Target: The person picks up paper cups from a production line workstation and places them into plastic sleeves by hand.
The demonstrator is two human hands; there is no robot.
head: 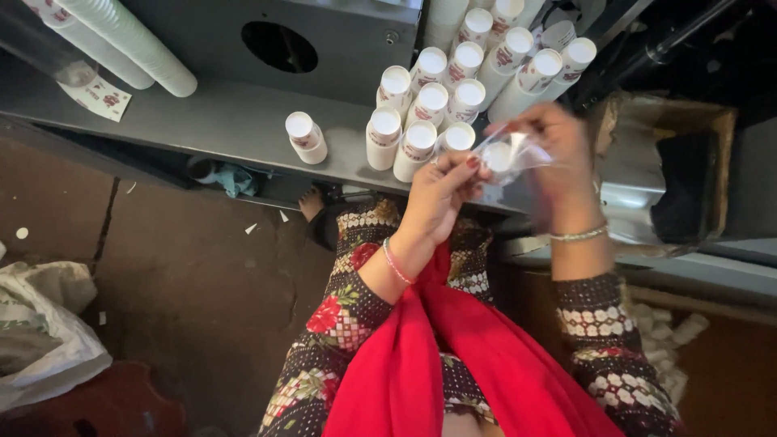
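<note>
Both my hands hold a small clear plastic bag [506,154] above the edge of a grey metal shelf [227,121]. My left hand [441,194] pinches the bag's left side with its fingertips. My right hand [554,150], blurred by motion, grips the bag's right side. A white paper cup shows through the bag. Just behind my hands stand several stacks of white paper cups with a red print [429,105]. One short stack [305,136] stands apart to the left.
Long sleeves of plain white cups [129,40] lie at the far left of the shelf. A cardboard box [680,162] sits to the right. A white plastic sack [40,324] lies on the brown floor at the left. Loose cups [672,332] lie low right.
</note>
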